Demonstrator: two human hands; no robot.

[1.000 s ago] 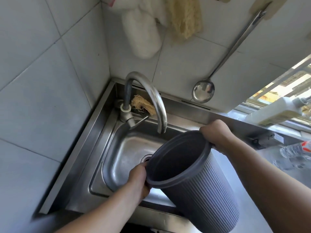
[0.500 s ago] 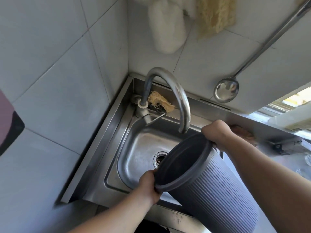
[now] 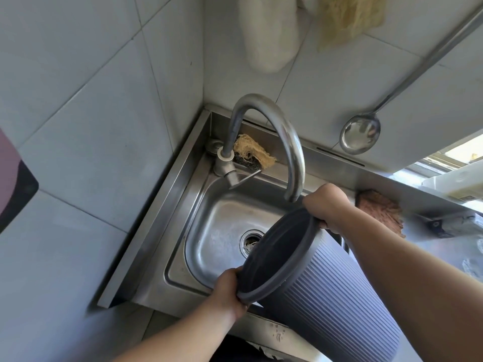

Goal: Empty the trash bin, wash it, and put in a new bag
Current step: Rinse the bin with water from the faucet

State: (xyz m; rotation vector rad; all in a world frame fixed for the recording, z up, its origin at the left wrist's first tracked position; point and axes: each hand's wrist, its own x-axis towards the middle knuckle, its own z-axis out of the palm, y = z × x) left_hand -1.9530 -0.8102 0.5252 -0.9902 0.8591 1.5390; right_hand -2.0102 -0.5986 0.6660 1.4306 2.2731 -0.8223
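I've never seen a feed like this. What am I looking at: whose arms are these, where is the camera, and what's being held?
There is no machine here: these are a person's two bare arms, filmed by one camera worn on the head, looking down. The left hand grips the near rim of a grey ribbed bin; the right hand grips the far rim. The bin is tilted, its mouth facing the steel sink, close to the tap spout. No water shows running. A scrubber lies behind the tap, a ladle hangs on the wall, and a brown cloth lies on the counter.
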